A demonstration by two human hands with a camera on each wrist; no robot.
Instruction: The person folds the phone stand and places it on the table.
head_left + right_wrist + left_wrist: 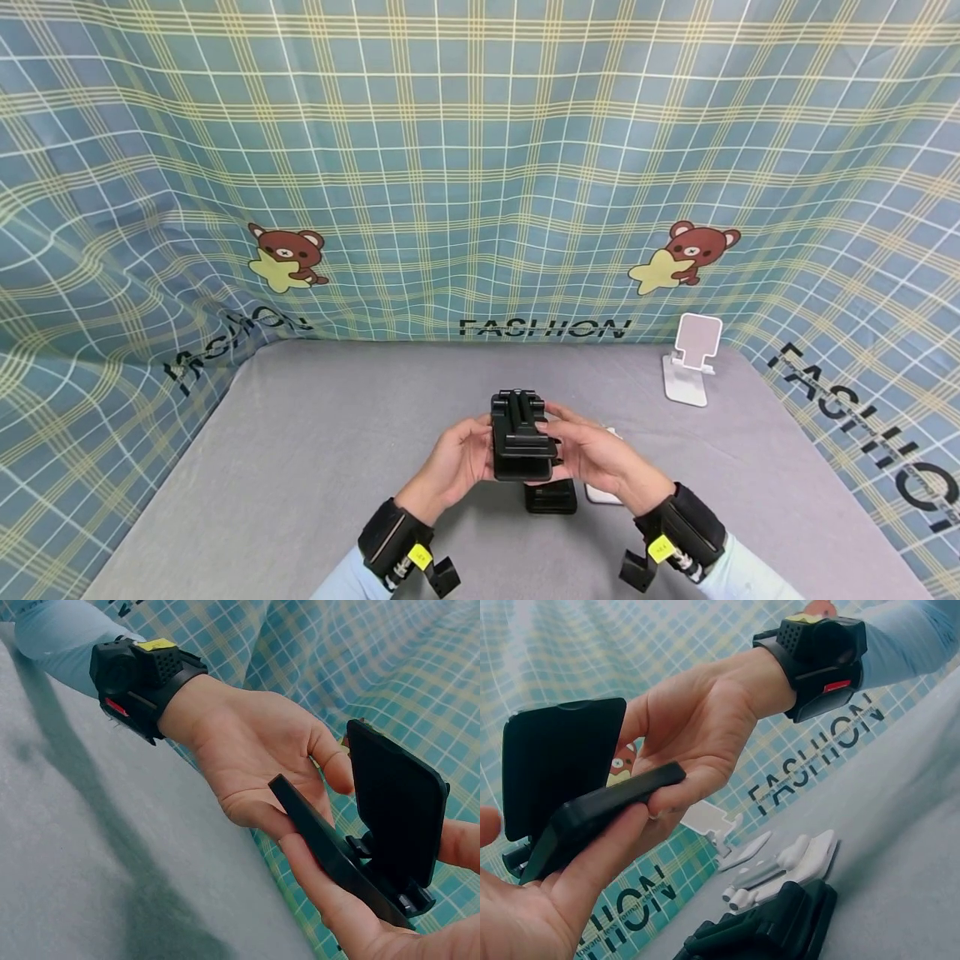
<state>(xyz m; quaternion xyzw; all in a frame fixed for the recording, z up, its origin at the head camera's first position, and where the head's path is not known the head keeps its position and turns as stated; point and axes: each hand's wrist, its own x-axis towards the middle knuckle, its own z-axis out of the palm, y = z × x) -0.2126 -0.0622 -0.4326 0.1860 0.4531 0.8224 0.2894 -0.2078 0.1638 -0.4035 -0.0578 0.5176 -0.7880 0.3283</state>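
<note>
Both hands hold a black folding phone stand (519,454) above the table, its plate tilted up part-way from its base. On its left side my left hand (467,457) grips the edge, fingers beneath the base. My right hand (596,454) grips the other side, with the thumb near the hinged arm. In the right wrist view, the raised plate (397,795) stands at an angle to the base (322,840), and fingers of both hands support the base from below.
Under the hands lies a second black stand (551,498), folded. Beside it is a folded white stand (787,871), partly hidden by my right hand in the head view. An unfolded white stand (686,385) is at the back right. Plaid curtain (480,208) surrounds the grey table (315,450).
</note>
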